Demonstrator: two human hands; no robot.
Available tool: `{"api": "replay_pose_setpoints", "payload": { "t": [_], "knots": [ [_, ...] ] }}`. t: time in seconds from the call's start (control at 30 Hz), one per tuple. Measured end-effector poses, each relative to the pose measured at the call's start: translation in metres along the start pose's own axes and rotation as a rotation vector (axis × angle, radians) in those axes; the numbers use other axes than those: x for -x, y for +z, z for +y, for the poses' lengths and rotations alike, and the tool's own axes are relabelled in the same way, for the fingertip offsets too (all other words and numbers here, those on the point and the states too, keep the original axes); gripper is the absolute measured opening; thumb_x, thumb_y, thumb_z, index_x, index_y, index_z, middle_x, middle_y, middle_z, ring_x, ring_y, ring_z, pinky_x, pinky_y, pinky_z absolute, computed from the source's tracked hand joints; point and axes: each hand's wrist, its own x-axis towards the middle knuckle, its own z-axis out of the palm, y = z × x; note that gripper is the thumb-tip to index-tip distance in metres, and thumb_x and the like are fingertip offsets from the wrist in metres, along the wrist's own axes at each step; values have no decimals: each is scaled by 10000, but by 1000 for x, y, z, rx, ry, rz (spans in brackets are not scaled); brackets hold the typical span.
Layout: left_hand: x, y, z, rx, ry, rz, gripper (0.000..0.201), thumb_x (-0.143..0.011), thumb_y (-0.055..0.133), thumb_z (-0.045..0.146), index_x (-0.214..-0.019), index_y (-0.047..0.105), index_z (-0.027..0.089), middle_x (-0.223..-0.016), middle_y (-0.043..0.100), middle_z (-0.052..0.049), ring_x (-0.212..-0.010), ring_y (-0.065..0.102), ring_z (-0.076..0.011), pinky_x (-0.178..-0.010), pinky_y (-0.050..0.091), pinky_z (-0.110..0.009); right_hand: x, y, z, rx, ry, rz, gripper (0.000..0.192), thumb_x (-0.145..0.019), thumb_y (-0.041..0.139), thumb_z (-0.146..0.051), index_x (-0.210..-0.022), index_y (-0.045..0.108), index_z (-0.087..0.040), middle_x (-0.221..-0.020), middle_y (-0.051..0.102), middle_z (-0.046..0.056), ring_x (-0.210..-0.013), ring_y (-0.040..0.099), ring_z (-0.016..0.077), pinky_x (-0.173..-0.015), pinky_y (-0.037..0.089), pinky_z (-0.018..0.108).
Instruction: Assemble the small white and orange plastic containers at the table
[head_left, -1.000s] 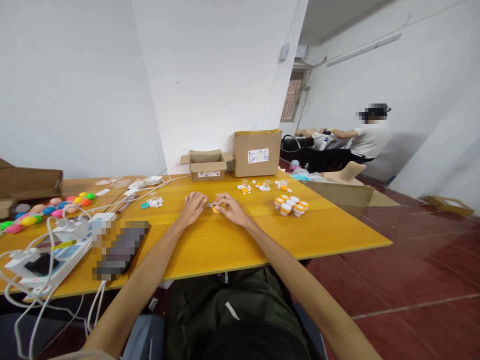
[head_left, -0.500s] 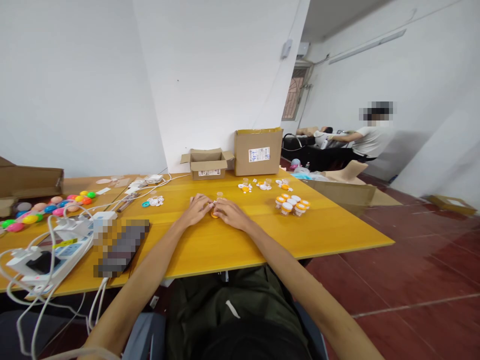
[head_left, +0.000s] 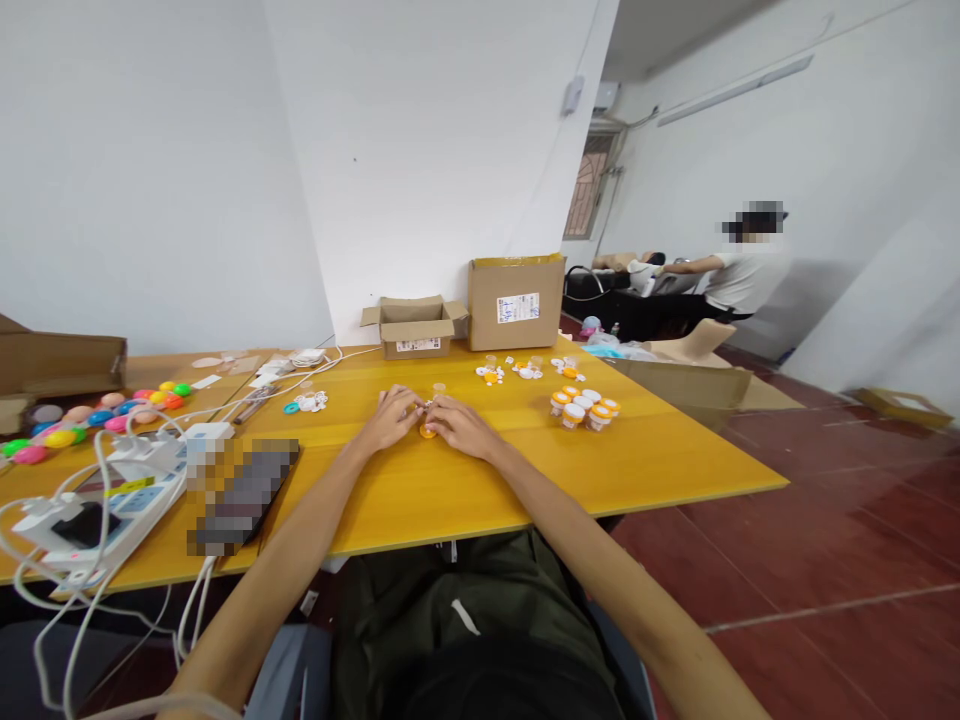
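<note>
My left hand (head_left: 393, 417) and my right hand (head_left: 457, 424) meet over the table, fingertips pinched together around small white parts too tiny to name. Just below the fingertips lies an orange round lid (head_left: 427, 432), partly covered by the right fingers. A small clear cup (head_left: 439, 388) stands behind the hands. To the right is a cluster of small clear jars (head_left: 585, 408) with orange and white lids. Further back sit little groups of loose white and orange parts (head_left: 491, 376), each beside a clear cup.
At the back stand an open small carton (head_left: 416, 330) and a larger box (head_left: 517, 305). On the left are a phone (head_left: 251, 495), a power strip (head_left: 150, 500) with tangled cables, colourful balls (head_left: 97, 415) and white rings (head_left: 315, 402). A person (head_left: 742, 270) sits far right.
My hands stay in almost the same place, with slight finger movement; a little more of the orange lid shows beneath them. The person in the background has shifted slightly.
</note>
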Motion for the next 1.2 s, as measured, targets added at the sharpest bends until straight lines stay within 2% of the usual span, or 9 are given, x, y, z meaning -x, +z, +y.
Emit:
{"api": "replay_pose_setpoints", "payload": {
  "t": [0.17,0.37,0.53,0.83,1.2],
  "knots": [
    [0,1,2,-15,38,-5,166,-916,503,295,-952,661,256,-972,677,-24,-1027,498,-231,-950,347,-401,-1,2,3,1,72,50,145,-900,560,-127,-823,651,-209,-890,632,39,-884,580,177,-823,446,300],
    [1,2,11,-7,81,-38,79,-856,574,260,-856,652,244,-1047,678,-29,-1073,498,-242,-956,359,-416,0,1,10,80,254,156,146,-886,561,-137,-810,647,-227,-890,643,34,-896,585,181,-786,442,277],
    [2,2,14,2,105,-80,89,-832,592,227,-763,648,231,-1088,661,-25,-1100,492,-243,-974,353,-434,1,0,11,143,365,111,125,-864,590,-130,-822,658,-226,-915,647,40,-931,598,185,-789,450,277],
    [0,4,8,-18,77,-62,107,-839,598,223,-759,668,232,-1087,658,-29,-1101,493,-241,-980,354,-436,1,2,8,209,373,25,101,-856,616,-141,-821,673,-216,-934,640,47,-946,600,189,-810,458,290],
    [1,2,8,-2,57,-66,103,-829,620,267,-750,674,229,-1084,665,-31,-1089,502,-241,-984,361,-438,3,4,14,133,355,44,123,-842,615,-114,-817,663,-224,-942,627,33,-972,594,181,-817,455,281]
  ]
}}
